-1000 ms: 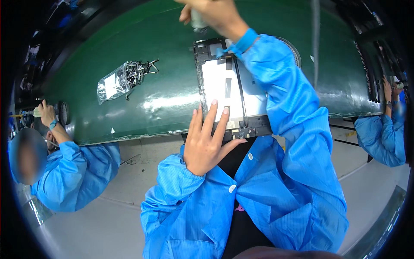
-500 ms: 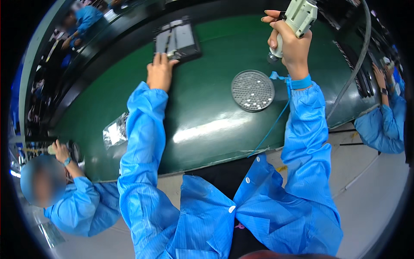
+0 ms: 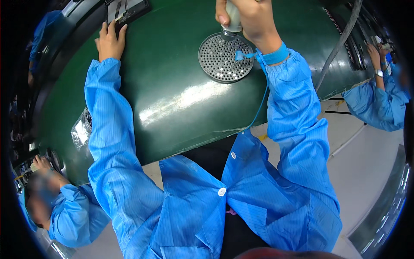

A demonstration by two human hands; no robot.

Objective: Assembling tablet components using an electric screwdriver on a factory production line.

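My right hand (image 3: 257, 20) is wrapped round a pale electric screwdriver (image 3: 233, 20), whose upper end runs out of the picture. Its dark nose points down over the far part of a round grey tray (image 3: 212, 64) full of small holes; whether the bit touches the tray cannot be made out. Small bright pieces sit in some holes on the tray's near side. Fingers spread, my left hand (image 3: 110, 44) lies at the near edge of a black-framed device (image 3: 137, 9) with a grey panel. Only the near part of that device shows.
A clear plastic bag (image 3: 81, 129) lies beside my left sleeve on the green table (image 3: 172, 95). A blue cord (image 3: 262, 103) runs from my right wristband to the table edge. A grey cable (image 3: 338, 45) hangs at the right. Co-workers sit at left (image 3: 77, 216) and right (image 3: 373, 103).
My right hand has brought the screwdriver from beyond the round tray to above it. My left hand stays by the device with its fingers more spread. The whole view has shifted.
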